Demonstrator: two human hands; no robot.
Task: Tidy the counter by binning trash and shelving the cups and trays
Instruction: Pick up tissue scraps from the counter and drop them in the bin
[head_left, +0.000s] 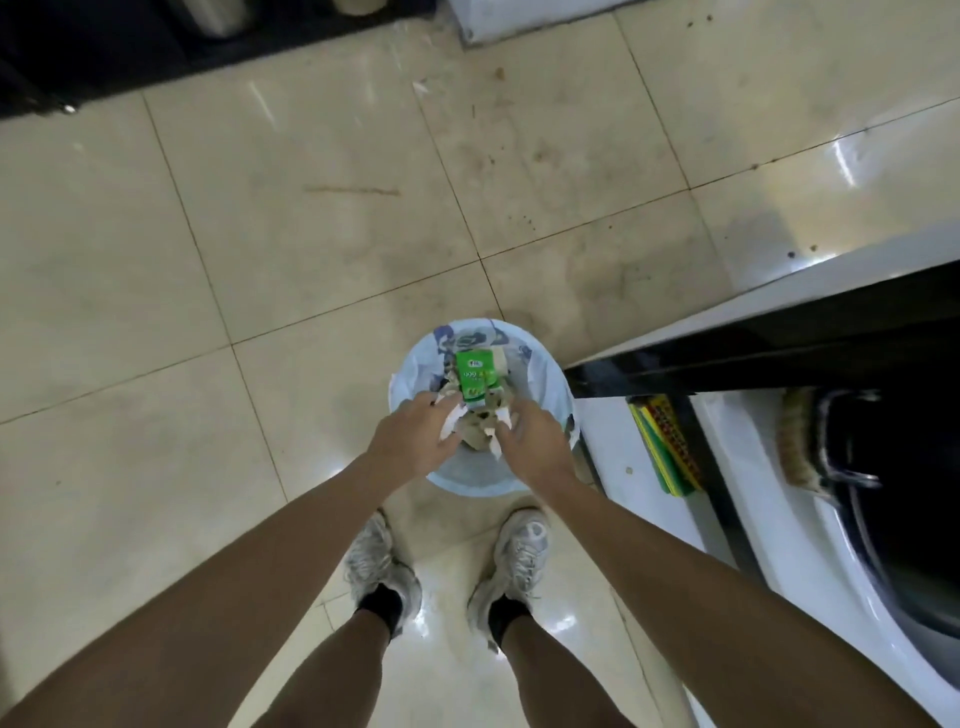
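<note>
A round bin (558, 395) lined with a pale plastic bag stands on the tiled floor in front of my feet. A green and white carton (475, 376) lies on top of crumpled paper and scraps inside it. My left hand (413, 434) and my right hand (532, 441) hover over the bin's near half, side by side. Each pinches a piece of white paper trash (451, 422), with brownish scraps (480, 426) between them.
To the right, a dark counter edge (779, 338) juts over the floor. Below it lie a yellow-green scouring pad (667, 447), a brush (800, 441) and a dark sink basin (914, 519). Dark cabinets (104, 47) run along the top left. Crumbs dot the tiles.
</note>
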